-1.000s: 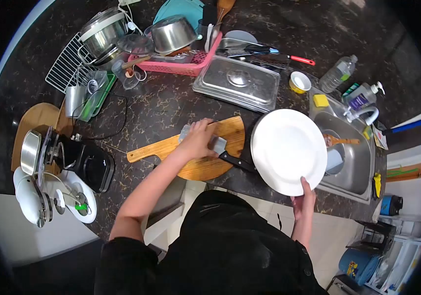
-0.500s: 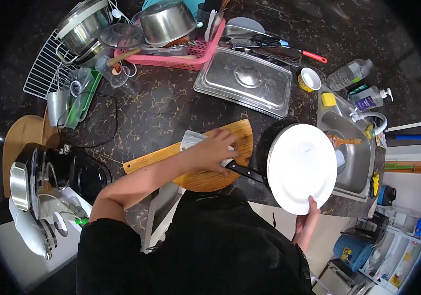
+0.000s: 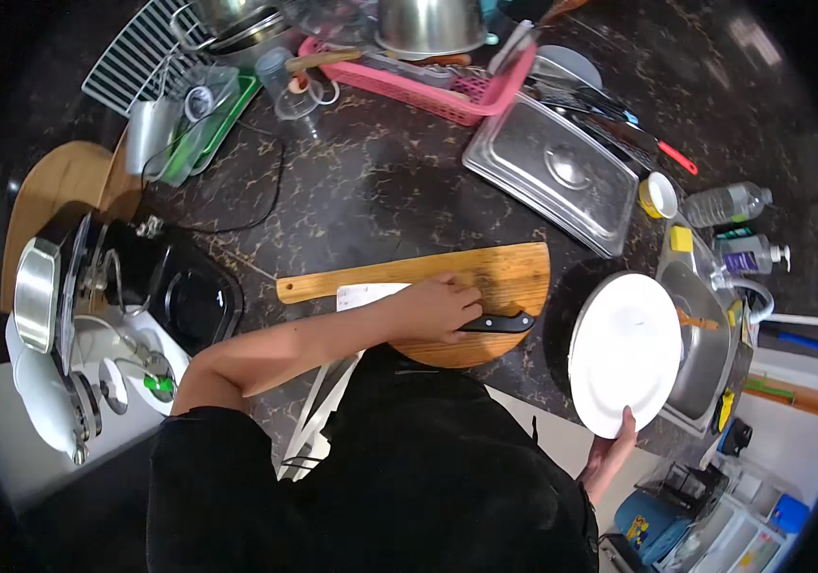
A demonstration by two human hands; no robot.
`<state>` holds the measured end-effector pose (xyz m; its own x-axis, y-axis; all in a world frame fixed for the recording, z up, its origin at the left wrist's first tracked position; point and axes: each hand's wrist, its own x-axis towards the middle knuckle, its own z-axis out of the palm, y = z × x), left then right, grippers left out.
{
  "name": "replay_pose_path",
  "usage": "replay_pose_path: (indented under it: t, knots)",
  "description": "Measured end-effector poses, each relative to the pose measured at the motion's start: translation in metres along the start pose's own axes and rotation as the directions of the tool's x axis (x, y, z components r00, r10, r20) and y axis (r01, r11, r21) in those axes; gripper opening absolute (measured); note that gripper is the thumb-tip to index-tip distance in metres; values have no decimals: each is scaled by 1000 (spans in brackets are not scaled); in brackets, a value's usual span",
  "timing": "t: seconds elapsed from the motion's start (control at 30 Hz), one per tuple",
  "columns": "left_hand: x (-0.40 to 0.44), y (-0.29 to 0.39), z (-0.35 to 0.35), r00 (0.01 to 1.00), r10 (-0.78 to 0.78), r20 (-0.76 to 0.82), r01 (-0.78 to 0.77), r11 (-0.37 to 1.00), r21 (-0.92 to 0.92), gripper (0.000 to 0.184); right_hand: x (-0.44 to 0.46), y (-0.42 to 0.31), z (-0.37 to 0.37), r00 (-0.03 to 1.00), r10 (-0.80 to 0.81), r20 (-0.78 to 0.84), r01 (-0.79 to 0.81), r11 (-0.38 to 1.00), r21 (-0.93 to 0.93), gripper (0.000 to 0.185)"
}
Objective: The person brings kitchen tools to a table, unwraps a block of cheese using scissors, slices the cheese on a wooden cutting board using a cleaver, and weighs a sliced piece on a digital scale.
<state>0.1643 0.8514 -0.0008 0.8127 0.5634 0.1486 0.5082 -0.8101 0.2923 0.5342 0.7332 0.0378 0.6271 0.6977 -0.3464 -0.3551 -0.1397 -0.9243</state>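
My left hand (image 3: 438, 307) is curled over the middle of a knife, palm down, on a round wooden cutting board (image 3: 514, 272) with a long handle. The knife's black handle (image 3: 503, 324) sticks out to the right of my fingers, and its broad pale blade (image 3: 363, 294) shows on the left, partly under my forearm. Farther right, my right hand (image 3: 609, 447) grips the near rim of a white oval-looking plate (image 3: 627, 353), thumb on top. A second rim edge shows along the plate's left side.
A lidded steel tray (image 3: 557, 172) lies beyond the board. Behind stands a pink basket (image 3: 419, 88) of utensils. To the right is a sink (image 3: 700, 368) with a wooden spatula, a yellow sponge (image 3: 681, 239) and bottles. A black appliance (image 3: 194, 296) stands at left.
The knife has shifted and turned, so its handle now lies over the board rather than past its right edge. My left fingers have drawn in. The whole view has swung.
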Motion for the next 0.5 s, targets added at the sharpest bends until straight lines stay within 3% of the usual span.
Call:
replay_pose_path:
  t: [0.13, 0.23, 0.3, 0.4, 0.5]
  knots:
    - [-33, -5, -4, 986, -139, 89, 143, 989, -32, 31, 3, -1, -4, 1000, 6, -15, -6, 1000, -1, 67]
    - [-60, -16, -6, 985, -152, -85, 154, 988, 16, 33, -3, -1, 4, 1000, -6, -1, 6, 1000, -29, 67]
    - [-66, -20, -16, 983, -161, -83, 161, 987, -12, 34, -4, 1, 1, 1000, -14, 7, 14, 1000, -21, 67]
    - [-71, -19, -30, 981, -174, -81, 181, 980, 89, 36, 2, 1, -3, 999, -28, 20, 28, 1000, -3, 66]
    - [-75, -17, -25, 971, -227, -76, 228, 974, 9, 37, 9, 0, -5, 998, -43, 42, 43, 999, -8, 63]
